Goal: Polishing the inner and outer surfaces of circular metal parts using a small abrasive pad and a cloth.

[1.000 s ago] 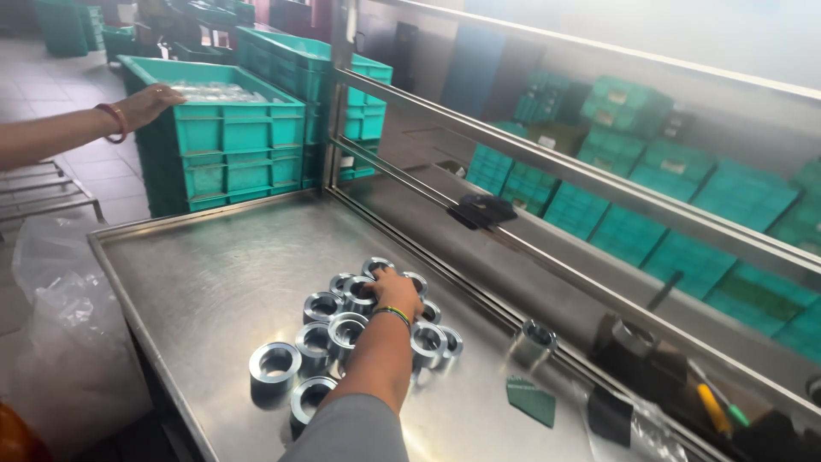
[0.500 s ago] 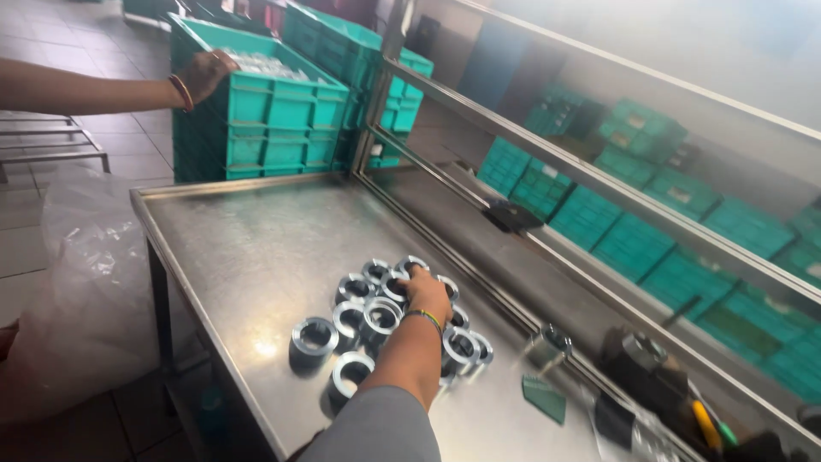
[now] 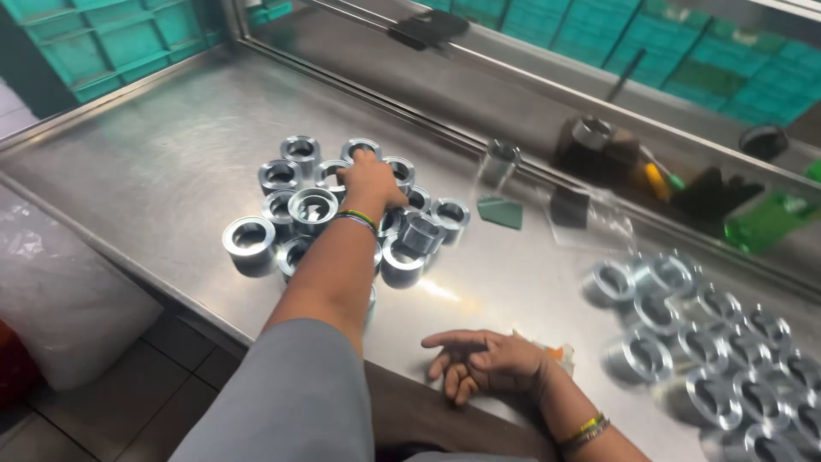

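Two clusters of short metal rings on a steel table (image 3: pixel 154 162).

Left cluster (image 3: pixel 342 210): about fourteen rings counted, a few hidden under the arm, so no exact figure possible. Most upright with the bore facing up; one ring (image 3: pixel 422 231) tipped on its side, resting on its neighbours.

Right cluster (image 3: pixel 718 342): about twelve rings counted, packed close, running off the near right edge.

Left hand (image 3: pixel 372 181): stretched out over the far middle of the left cluster, palm down, fingers bent downward and resting on the rings beneath. Fingertips hidden behind the hand; cannot tell whether closed around a ring or merely touching. Striped bangle on the wrist, grey sleeve on the upper arm.

Right hand (image 3: pixel 487 364): lying at the near table edge between the two clusters, loosely curled and half open, index finger pointing left, holding nothing. Small orange-and-white scrap (image 3: pixel 554 352) just beside the wrist.

One green card (image 3: pixel 500 212) and one small dark block (image 3: pixel 569 207) far of the clusters, near the rail.
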